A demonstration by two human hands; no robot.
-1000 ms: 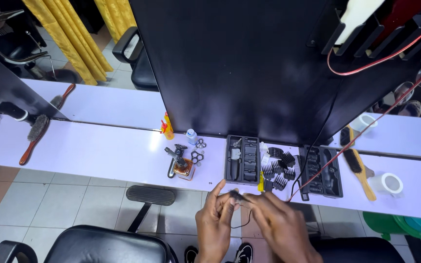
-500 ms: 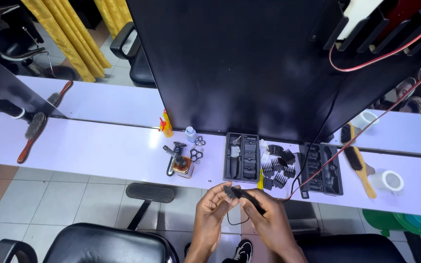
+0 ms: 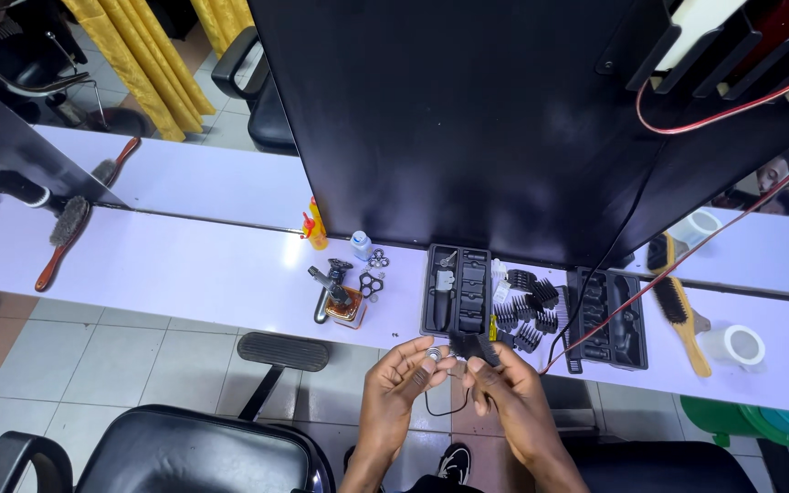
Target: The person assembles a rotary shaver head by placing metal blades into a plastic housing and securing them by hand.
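- Where the white counter [image 3: 184, 265] begins at the far left, a brush [image 3: 61, 239] with a wooden handle lies on it, and its reflection shows in the mirror [image 3: 175, 187] behind.
- Further right, a yellow bottle [image 3: 317, 228] with a red cap stands at the mirror edge, and a small blue-capped bottle [image 3: 360, 245] is just beside it.
- In front of these stands a stand [image 3: 340, 297] with a dark tool on an amber base.
- Below the counter edge, the left hand [image 3: 394, 388] is closed with its fingertips on a small round silver part [image 3: 434, 353], pinching it.
- A thin black cord [image 3: 445, 408] hangs in a loop between both hands.
- The right hand [image 3: 513, 402] is just beside the left one, and its fingers grasp a black device [image 3: 475, 347]; the silver part is touching or almost touching the left end of this device.
- Above the hands, on the counter, an open black case [image 3: 457, 290] holds tools.
- Black comb guards [image 3: 527, 315] lie in a heap to its right.
- A second black tray [image 3: 609, 319] follows, then a wooden brush [image 3: 682, 306], and a white roll [image 3: 740, 345] at the far right.
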